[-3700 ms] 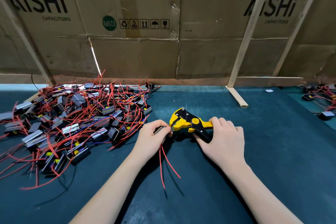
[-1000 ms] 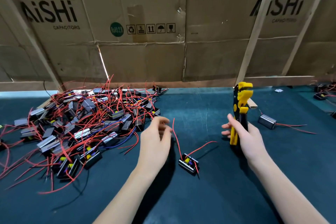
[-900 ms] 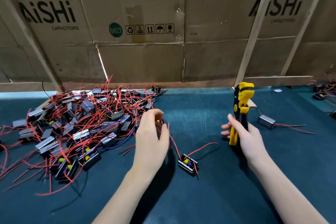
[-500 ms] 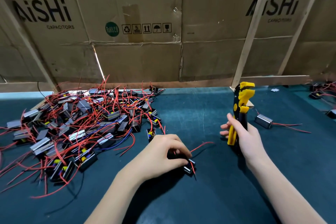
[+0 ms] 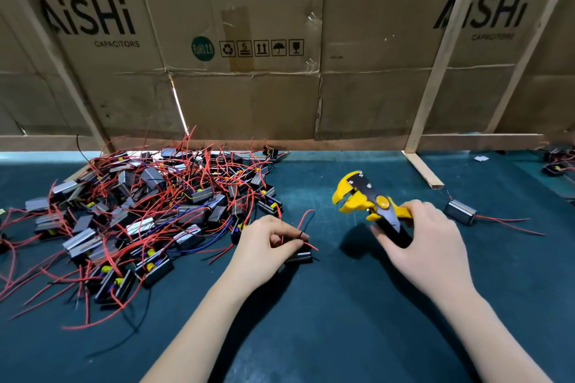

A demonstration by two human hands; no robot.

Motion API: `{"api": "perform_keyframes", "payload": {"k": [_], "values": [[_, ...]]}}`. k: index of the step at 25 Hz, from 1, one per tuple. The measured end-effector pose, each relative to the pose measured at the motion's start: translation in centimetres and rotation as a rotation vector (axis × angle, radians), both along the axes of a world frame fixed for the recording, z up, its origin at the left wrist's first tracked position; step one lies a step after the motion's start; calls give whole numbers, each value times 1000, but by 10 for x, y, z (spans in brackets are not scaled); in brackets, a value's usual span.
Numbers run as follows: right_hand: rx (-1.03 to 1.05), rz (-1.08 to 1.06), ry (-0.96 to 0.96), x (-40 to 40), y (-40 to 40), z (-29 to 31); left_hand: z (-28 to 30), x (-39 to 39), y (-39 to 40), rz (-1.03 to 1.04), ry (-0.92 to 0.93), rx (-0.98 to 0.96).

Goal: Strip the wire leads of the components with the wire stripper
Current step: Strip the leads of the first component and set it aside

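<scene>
**A:** So what's on the table (image 5: 342, 336)? Big stuff first.

**B:** Cardboard wall (image 5: 249, 96) along the back, dark green mat in front of it. Left side is a big pile (image 5: 149, 214) of components, red leads going everywhere. One loose component (image 5: 460, 212) lies off to the right, well apart from the pile.

**A:** And the hands?

**B:** Right hand (image 5: 426, 246) has its grip closed round the stripper (image 5: 370, 205) handles. Yellow head points up-left, jaws apart, tool held just off the mat. Left hand (image 5: 264, 250) is curled over a component (image 5: 300, 255) sitting on the mat between pile and stripper, fingers pinching its red leads (image 5: 306, 214).
</scene>
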State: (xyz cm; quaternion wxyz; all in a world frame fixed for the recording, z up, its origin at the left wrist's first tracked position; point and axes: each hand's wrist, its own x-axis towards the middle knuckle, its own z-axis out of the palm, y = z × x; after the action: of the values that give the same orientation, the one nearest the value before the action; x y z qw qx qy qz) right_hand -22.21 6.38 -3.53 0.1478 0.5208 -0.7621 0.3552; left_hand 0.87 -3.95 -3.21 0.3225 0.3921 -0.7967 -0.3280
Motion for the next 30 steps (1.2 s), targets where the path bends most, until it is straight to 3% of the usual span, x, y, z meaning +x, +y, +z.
{"api": "perform_keyframes", "payload": {"k": [5,11,16,19,24,30], "values": [[111,-54,129,2,0,-6,-4,1,-5,-78,96,104],[165,-69,91,1,-1,-7,-4,9,-10,-315,-37,165],[154,-68,88,1,-1,-6,-8,1,-5,-167,56,106],[162,-63,86,0,-1,-7,-8,0,-7,-112,126,187],[171,-53,91,1,-2,-7,-4,8,-10,-314,3,186],[144,-67,134,0,-2,-10,-10,-2,-3,-139,22,50]]}}
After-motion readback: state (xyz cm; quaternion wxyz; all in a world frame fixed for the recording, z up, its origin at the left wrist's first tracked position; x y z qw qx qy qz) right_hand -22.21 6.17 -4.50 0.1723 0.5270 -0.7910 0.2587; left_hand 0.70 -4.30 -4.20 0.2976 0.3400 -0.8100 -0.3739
